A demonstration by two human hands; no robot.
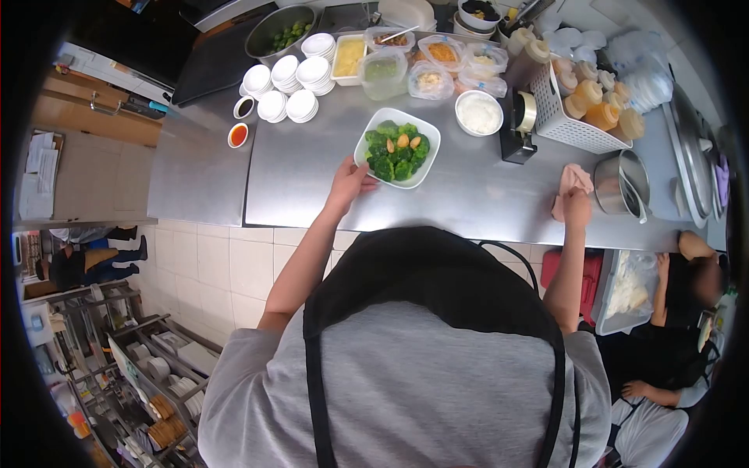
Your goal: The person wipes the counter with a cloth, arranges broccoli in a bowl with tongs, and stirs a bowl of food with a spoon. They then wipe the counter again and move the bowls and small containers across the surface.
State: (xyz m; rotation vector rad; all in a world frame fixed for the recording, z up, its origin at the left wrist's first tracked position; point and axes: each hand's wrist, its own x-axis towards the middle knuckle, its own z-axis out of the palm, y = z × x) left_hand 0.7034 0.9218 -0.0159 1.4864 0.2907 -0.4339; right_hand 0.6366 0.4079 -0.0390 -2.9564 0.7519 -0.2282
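A white square bowl (pixel 427 134) of broccoli florets (pixel 388 169), topped with several pale brown pieces, sits on the steel counter (pixel 304 187). At its lower left edge is my left hand (pixel 353 184), fingers closed on the rim. Over on the right, my right hand (pixel 576 207) grips a pink cloth (pixel 573 178) on the counter. Just right of the cloth stands a steel pot (pixel 612 187) with a utensil handle over its rim.
Stacked white dishes (pixel 302 107), sauce dishes (pixel 238 136), food containers (pixel 383 70) and a white bowl (pixel 479 114) line the back. A tape dispenser (pixel 518 136) stands beside a bottle basket (pixel 581 132). People are at lower right (pixel 671 343) and far left (pixel 86 264).
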